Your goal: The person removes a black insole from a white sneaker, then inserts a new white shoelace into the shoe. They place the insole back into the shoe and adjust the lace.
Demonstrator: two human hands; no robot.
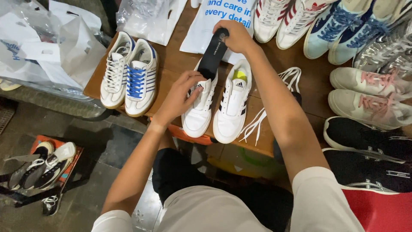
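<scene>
My right hand (236, 36) pinches the black insole (213, 56), its lower end tucked into the left white shoe (199, 107) on the worktop (171, 64); left hand (182, 92) grips the tongue. Halfway in, laces (274, 101) still loose

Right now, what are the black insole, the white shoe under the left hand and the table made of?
Insole: looks like matte black foam, bending in the right hand.
White shoe: smooth, slightly shiny upper, probably leather or synthetic; left hand holds it.
Table: brown wood, grain visible.
</scene>
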